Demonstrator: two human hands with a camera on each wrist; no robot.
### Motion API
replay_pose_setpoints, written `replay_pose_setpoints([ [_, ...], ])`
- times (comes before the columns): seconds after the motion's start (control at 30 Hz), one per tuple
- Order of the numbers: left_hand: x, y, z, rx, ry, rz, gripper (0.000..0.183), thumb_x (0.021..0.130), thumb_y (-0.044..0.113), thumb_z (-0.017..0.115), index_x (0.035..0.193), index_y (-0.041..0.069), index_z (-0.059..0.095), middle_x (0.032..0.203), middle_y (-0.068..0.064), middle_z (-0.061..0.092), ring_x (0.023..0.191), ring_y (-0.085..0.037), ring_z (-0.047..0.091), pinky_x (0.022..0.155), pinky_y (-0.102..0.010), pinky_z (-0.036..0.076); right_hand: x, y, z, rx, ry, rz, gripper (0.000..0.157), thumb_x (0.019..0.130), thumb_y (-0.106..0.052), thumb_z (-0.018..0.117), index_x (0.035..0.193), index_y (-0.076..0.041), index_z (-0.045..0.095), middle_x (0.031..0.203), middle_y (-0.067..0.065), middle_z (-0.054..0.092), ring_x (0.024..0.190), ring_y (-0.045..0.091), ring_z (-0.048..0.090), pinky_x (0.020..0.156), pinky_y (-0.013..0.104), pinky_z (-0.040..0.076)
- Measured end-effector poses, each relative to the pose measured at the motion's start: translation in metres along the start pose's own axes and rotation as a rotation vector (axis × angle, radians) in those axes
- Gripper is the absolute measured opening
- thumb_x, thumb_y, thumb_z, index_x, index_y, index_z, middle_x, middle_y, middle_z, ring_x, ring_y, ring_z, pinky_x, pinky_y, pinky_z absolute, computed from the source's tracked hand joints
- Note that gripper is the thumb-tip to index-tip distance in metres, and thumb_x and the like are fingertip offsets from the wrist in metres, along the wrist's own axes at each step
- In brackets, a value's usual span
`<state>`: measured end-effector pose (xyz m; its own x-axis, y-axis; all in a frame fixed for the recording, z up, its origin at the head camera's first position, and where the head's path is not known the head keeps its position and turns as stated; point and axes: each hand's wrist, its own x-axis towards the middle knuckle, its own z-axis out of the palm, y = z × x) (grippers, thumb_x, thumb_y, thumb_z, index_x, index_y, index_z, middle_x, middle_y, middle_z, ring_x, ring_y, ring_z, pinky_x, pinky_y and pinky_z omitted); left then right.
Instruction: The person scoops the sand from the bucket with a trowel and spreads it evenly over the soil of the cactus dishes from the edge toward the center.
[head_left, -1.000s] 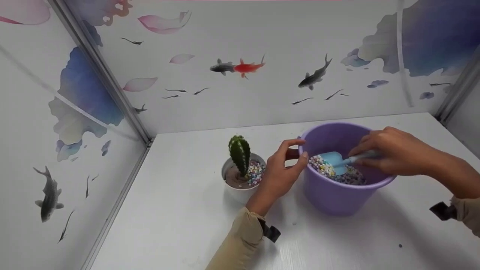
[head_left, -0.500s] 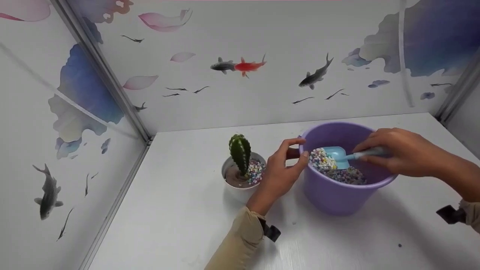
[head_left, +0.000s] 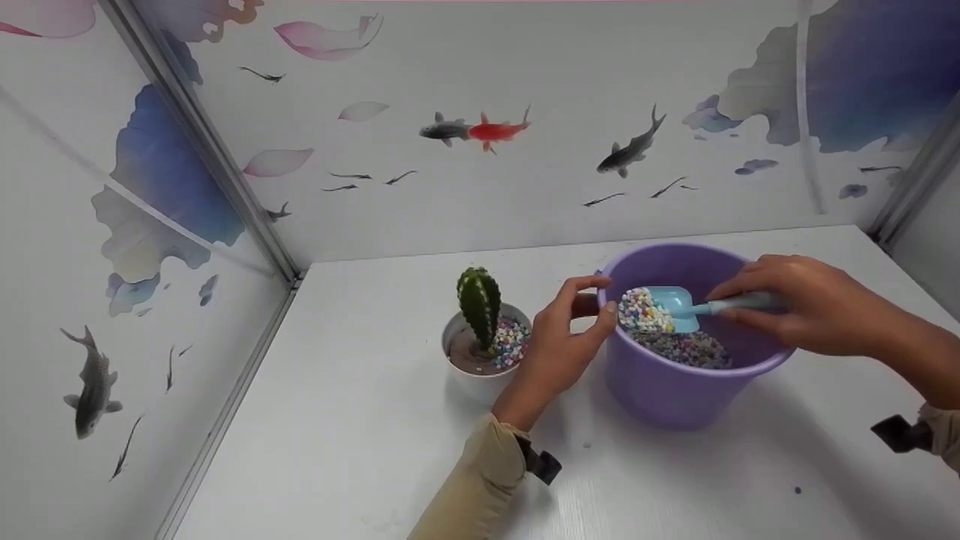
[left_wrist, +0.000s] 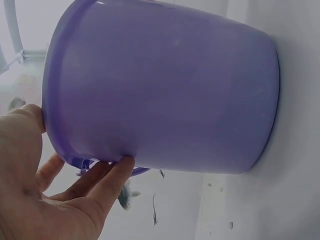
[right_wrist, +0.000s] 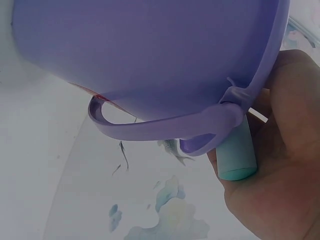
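A purple bucket (head_left: pixel 667 390) stands on the white table, with multicoloured beads (head_left: pixel 694 351) in it. My left hand (head_left: pixel 559 341) holds the bucket's left rim; in the left wrist view its fingers (left_wrist: pixel 117 177) press the outer wall. Inside the bucket's mouth, my right hand (head_left: pixel 802 304) grips a light blue scoop (head_left: pixel 679 306) by its handle. Pale beads (head_left: pixel 643 309) heap in the scoop's blade, above the other beads. In the right wrist view the handle's end (right_wrist: pixel 237 160) sticks out of the palm beside the bucket's rim.
Left of the bucket is a white pot (head_left: pixel 484 386) with a cactus (head_left: pixel 478 304), soil and coloured beads; my left forearm passes close by it. A small dark bead (head_left: pixel 798 490) lies on the table at the front right. Fish-patterned walls (head_left: pixel 360 225) enclose the table.
The right hand has raised the scoop slightly and levelled it, and the heap of beads in its blade shows more fully. The left hand has stayed at the rim.
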<state>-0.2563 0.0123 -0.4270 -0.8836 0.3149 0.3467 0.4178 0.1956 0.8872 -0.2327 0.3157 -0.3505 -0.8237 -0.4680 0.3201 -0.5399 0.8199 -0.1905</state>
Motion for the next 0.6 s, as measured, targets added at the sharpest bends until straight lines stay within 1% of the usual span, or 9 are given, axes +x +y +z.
replay_pose_setpoints([
  [0.17,0.000,0.003,0.000,-0.005,0.012,-0.001,0.042,0.098,0.047,0.061,0.137,0.033,0.054,0.129,0.007,0.062,0.115,-0.004,0.061,0.087,-0.021,0.056,0.000,-0.002,-0.001,0.006,0.002,0.016,0.030,0.082,-0.019,0.085,0.101,-0.040,0.077,0.092,-0.025,0.066,0.084,0.000,0.056,0.067,0.024,0.050],
  [0.3,-0.001,0.007,-0.001,0.006,0.040,0.040,0.041,0.099,0.043,0.062,0.136,0.027,0.057,0.131,0.005,0.059,0.118,-0.007,0.060,0.090,-0.021,0.056,0.001,-0.003,-0.003,-0.002,0.003,0.001,0.027,0.083,-0.021,0.083,0.102,-0.039,0.077,0.093,-0.022,0.068,0.083,0.001,0.056,0.066,0.025,0.049],
  [0.43,-0.002,0.012,-0.002,0.091,0.073,0.093,0.041,0.100,0.044,0.060,0.135,0.023,0.058,0.132,0.005,0.054,0.124,-0.010,0.057,0.098,-0.027,0.054,0.003,-0.005,-0.004,-0.012,0.010,-0.004,0.026,0.084,-0.021,0.083,0.103,-0.039,0.077,0.093,-0.023,0.068,0.083,0.001,0.055,0.068,0.027,0.049],
  [0.53,-0.003,0.016,-0.003,0.172,0.087,0.130,0.040,0.101,0.044,0.058,0.135,0.022,0.058,0.135,0.005,0.052,0.129,-0.009,0.053,0.105,-0.030,0.051,0.004,-0.008,-0.005,-0.010,0.012,0.013,0.027,0.083,-0.022,0.084,0.102,-0.040,0.077,0.093,-0.026,0.067,0.085,-0.001,0.056,0.070,0.027,0.050],
  [0.6,-0.003,0.018,-0.004,0.205,0.089,0.158,0.038,0.102,0.042,0.056,0.135,0.021,0.057,0.136,0.004,0.052,0.130,-0.008,0.051,0.108,-0.031,0.049,0.004,-0.009,-0.006,-0.006,0.015,0.016,0.029,0.082,-0.021,0.084,0.101,-0.041,0.077,0.094,-0.027,0.067,0.086,-0.001,0.056,0.071,0.027,0.050],
])
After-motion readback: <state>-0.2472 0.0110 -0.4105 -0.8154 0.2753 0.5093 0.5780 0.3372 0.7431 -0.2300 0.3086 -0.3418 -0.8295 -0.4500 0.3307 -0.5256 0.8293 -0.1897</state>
